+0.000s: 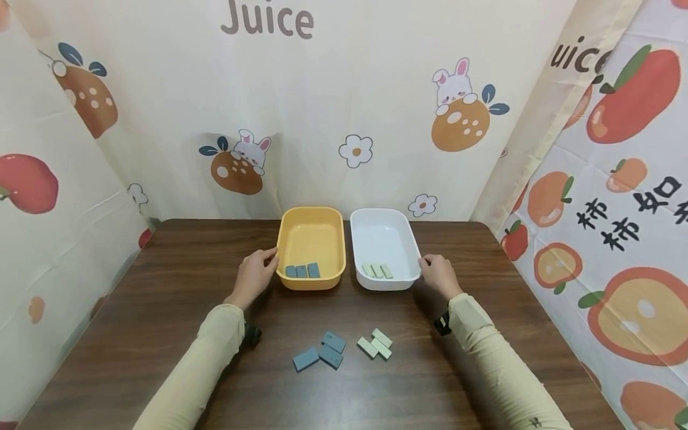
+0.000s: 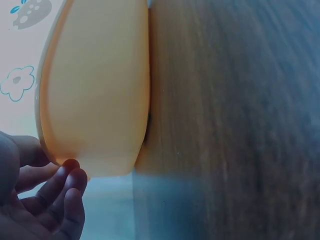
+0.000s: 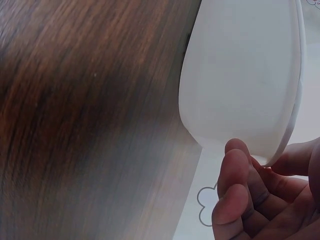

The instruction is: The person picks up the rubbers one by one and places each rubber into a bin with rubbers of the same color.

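Note:
My left hand [image 1: 254, 275] pinches the left rim of a yellow plastic bin [image 1: 312, 237], thumb on one side and fingertips under the lip in the left wrist view. Inside that bin, several dark blue-grey blocks [image 1: 301, 271] lie in a row along its near end. On the other side, my right hand [image 1: 439, 275] pinches the right rim of a white plastic bin [image 1: 383, 236], which stands beside the yellow one. Pale green blocks [image 1: 377, 271] lie in a row at the white bin's near end. Both bins rest on the wooden table [image 1: 215, 370].
Nearer me on the table lie three loose blue-grey blocks [image 1: 306, 359] and, to their right, three loose pale green blocks [image 1: 381, 349]. A printed curtain [image 1: 344, 107] hangs just behind the table's far edge, with more printed cloth at both sides.

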Demonstrator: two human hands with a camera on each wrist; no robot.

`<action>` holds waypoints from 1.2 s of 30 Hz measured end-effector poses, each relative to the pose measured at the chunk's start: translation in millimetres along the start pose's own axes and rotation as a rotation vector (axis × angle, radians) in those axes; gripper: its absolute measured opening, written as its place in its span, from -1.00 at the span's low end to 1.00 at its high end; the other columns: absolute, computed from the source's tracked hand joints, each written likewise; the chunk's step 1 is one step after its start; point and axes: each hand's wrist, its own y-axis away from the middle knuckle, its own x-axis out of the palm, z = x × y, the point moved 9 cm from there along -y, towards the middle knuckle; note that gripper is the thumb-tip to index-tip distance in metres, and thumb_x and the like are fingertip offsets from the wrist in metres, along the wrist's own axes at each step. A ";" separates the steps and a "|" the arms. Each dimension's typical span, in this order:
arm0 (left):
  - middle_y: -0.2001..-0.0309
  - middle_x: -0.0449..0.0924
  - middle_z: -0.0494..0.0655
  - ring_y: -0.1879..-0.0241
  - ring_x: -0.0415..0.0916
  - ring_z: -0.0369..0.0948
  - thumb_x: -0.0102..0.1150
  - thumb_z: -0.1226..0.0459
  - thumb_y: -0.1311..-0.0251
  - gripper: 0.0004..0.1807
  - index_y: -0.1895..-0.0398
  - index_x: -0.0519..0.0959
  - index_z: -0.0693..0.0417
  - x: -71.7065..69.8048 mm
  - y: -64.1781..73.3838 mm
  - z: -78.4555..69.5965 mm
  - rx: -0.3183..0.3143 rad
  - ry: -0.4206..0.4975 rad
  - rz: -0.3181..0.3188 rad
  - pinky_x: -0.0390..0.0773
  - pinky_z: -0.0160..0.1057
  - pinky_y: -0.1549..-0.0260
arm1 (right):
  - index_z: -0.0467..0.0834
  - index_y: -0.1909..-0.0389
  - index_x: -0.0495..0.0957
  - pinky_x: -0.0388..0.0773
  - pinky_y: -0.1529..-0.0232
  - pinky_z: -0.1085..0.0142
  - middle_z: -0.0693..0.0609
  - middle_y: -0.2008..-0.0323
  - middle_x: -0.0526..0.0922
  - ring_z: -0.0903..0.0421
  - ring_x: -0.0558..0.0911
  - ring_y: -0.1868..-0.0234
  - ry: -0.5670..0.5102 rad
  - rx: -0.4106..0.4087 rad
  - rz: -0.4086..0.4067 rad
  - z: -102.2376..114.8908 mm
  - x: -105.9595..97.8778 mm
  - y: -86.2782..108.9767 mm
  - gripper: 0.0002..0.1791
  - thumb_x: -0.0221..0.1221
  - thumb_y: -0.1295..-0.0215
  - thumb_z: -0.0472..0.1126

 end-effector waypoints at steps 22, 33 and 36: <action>0.27 0.59 0.15 0.45 0.36 -0.10 0.06 0.24 -0.37 -0.58 -0.24 0.49 0.20 1.9 -2.4 0.7 -0.013 -0.004 0.017 0.38 -0.27 0.44 | -0.38 0.05 0.58 0.39 0.49 0.31 -0.09 0.54 0.59 0.09 0.49 0.52 0.002 -0.009 -0.010 0.1 -0.6 -1.4 -0.60 -0.11 -0.51 -0.16; 0.23 0.60 0.20 0.44 0.37 -0.08 0.08 0.25 -0.35 -0.59 -0.21 0.51 0.21 0.0 -2.6 -2.3 -0.017 -0.006 0.021 0.40 -0.23 0.41 | -0.35 -0.01 0.58 0.40 0.44 0.30 -0.15 0.44 0.64 0.04 0.53 0.46 -0.021 -0.009 -0.067 -0.9 -5.5 1.5 -0.59 -0.05 -0.48 -0.11; 0.26 0.59 0.19 0.45 0.36 -0.08 0.08 0.25 -0.35 -0.59 -0.22 0.51 0.21 -0.8 -2.3 -3.2 -0.014 -0.008 0.022 0.39 -0.23 0.43 | -0.36 -0.03 0.57 0.43 0.43 0.31 -0.19 0.36 0.67 0.03 0.57 0.42 -0.032 -0.012 -0.091 0.0 -9.2 2.6 -0.58 -0.03 -0.47 -0.11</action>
